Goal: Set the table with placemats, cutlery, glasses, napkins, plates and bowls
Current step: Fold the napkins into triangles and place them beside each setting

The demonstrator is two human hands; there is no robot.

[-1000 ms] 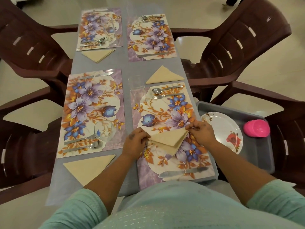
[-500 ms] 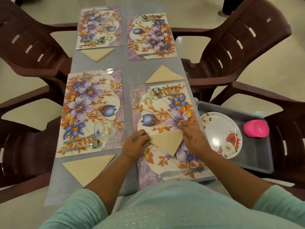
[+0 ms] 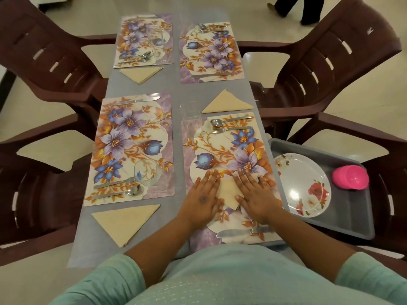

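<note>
Left hand (image 3: 203, 198) and right hand (image 3: 255, 194) flat, fingers straight, pressing folded napkin (image 3: 228, 191) onto near-right placemat (image 3: 220, 150). Napkin soft, light, limp; creases hold only if pressed; probably slides on glossy mat. Best lifted by pinching folded corner. Half-second earlier fingers were curled, pinching edges; now palms spread, smoothing fold. Napkin mostly hidden under hands; exact fold shape unclear.

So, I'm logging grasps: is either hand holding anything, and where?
Nothing is gripped. The left hand and right hand press flat on the folded napkin's two sides.
</note>
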